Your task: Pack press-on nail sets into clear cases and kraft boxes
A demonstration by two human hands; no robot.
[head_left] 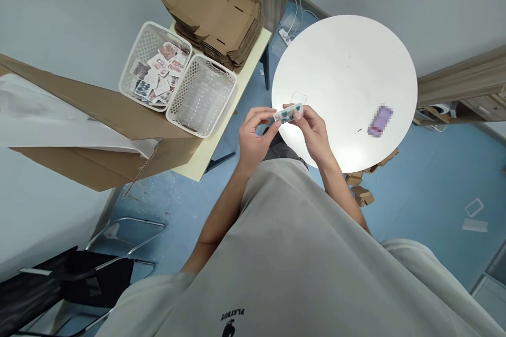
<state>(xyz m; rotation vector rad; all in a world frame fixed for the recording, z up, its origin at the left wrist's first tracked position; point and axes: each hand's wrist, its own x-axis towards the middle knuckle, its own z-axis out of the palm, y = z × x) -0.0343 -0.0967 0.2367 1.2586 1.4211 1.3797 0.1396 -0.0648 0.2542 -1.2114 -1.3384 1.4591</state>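
My left hand (pixel 254 139) and my right hand (pixel 315 134) meet over the near left edge of the round white table (pixel 348 63). Between them is a small white card with teal shapes (pixel 288 112); I cannot make out exactly what kind it is. The left fingers pinch its left end, and the right thumb and fingers grip its right end. Just beyond the card, a clear plastic case (pixel 299 98) lies on the table, partly hidden by the card and right hand.
On the left table (pixel 192 168) stand a white basket of printed cards (pixel 136 45), a basket of clear plastic cases (pixel 203 95) and stacked flat cardboard (pixel 221 10). A big open carton (pixel 169 158) juts in. A blurred purple item (pixel 380 121) lies on the round table. A chair (pixel 98 274) stands lower left.
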